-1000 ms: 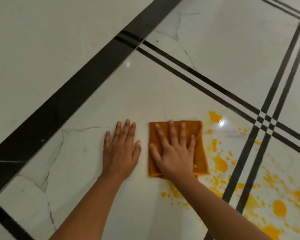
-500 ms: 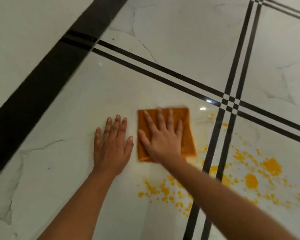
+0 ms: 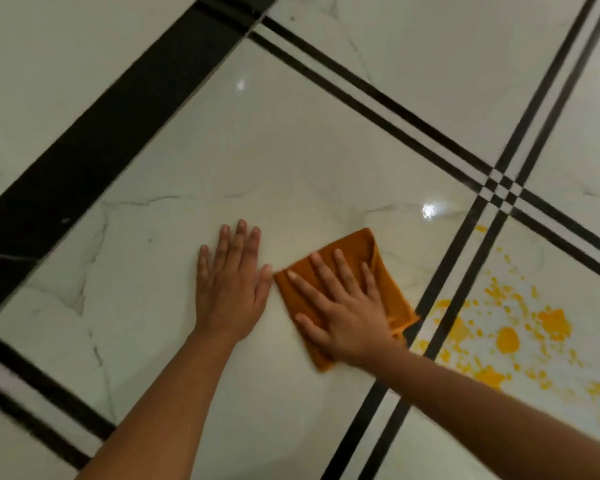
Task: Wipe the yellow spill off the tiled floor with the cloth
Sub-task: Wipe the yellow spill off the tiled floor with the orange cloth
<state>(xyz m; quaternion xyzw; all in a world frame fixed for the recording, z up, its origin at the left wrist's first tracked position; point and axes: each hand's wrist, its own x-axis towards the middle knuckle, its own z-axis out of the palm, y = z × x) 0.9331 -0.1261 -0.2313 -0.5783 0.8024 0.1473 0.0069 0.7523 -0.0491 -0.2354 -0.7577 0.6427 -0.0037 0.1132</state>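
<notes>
As both arms reach forward, left hand [image 3: 231,296]: flat on tiled floor [image 3: 291,150], fingers straight.
Right hand [image 3: 347,313]: fingers spread, pressing orange cloth [image 3: 388,289].
Yellow spill [image 3: 506,339]: beyond black stripes [image 3: 451,258].

I see a shiny white floor [image 3: 291,150] with thin grey wiggly lines on it, like marble. One wide black band [image 3: 118,133] runs across it, and thin black lines [image 3: 378,98] go in pairs and make little squares where they cross. The cloth [image 3: 392,292] is plain orange, and the spill [image 3: 506,339] is bright yellow, in blobs and little dots.
</notes>
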